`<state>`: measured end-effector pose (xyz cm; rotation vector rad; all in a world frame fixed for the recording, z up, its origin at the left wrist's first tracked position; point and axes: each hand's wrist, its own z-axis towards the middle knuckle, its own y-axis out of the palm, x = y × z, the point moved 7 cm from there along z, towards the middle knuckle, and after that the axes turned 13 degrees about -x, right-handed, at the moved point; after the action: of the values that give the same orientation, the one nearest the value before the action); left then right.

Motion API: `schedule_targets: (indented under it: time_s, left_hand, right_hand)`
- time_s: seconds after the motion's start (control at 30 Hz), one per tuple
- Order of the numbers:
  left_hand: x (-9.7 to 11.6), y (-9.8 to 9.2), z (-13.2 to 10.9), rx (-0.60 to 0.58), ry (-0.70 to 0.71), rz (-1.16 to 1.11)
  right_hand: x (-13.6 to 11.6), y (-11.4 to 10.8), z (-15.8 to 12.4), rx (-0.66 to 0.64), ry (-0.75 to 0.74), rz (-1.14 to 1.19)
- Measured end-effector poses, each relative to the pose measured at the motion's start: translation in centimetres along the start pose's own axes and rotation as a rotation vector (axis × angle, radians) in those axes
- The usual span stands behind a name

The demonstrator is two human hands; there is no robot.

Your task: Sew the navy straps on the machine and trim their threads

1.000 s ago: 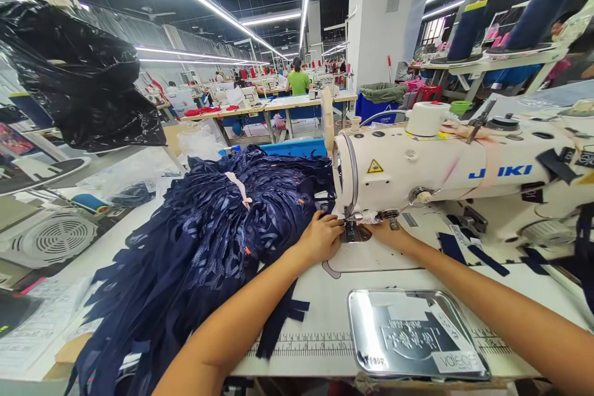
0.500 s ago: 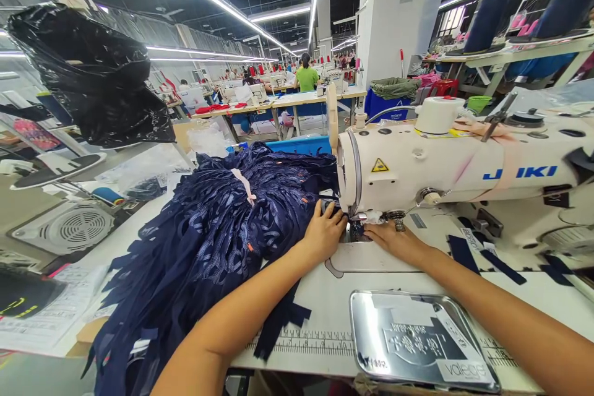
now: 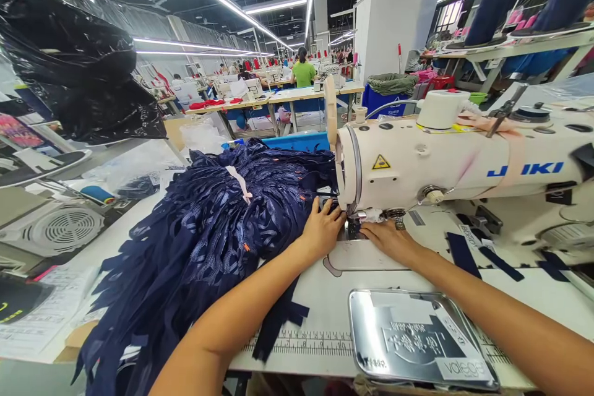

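Observation:
My left hand is at the left of the sewing machine's needle area, its fingers bent over a navy fabric strip. On the other side, my right hand has its fingers together, with the tips at the dark fabric beneath the presser foot. The machine head and the fingers hide much of this piece. A large bundle of navy strips, with a pale pink tie across it, lies against my left hand and forearm.
A shiny metal tin lid lies between my forearms, beside a printed ruler. Loose navy strips are to the right of the machine. A black plastic bag hangs at upper left. A person in green sits farther back.
The view has shifted slightly, so the black bag and bundle appear farther left. Both hands stay at the needle area with little visible movement.

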<state>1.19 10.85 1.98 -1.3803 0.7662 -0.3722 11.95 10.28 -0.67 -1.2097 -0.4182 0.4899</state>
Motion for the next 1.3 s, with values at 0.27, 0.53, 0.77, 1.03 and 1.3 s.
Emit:
schedule_targets:
  time_s: [0.27, 0.53, 0.77, 1.03, 1.3]
  left_hand:
    - [-0.2, 0.0, 0.6, -0.034, 0.001, -0.027]
    - [-0.4, -0.1, 1.2, -0.048, 0.001, -0.041]
    - [1.0, -0.9, -0.9, -0.063, -0.004, -0.034]
    - [-4.5, -5.5, -10.3, 0.288, -0.086, -0.023]
    - [-0.9, -3.7, -11.6, 0.330, 0.109, 0.256]
  right_hand:
    - [0.1, 0.1, 0.4, -0.085, 0.099, -0.012]
    - [0.1, 0.4, 0.5, -0.076, 0.168, -0.060]
    - [0.4, 0.5, 0.3, -0.008, 0.148, -0.029]
    - [0.5, 1.5, 0.1, 0.108, 0.072, -0.058]
    - [-2.4, -5.5, -3.6, 0.101, -0.038, 0.065]
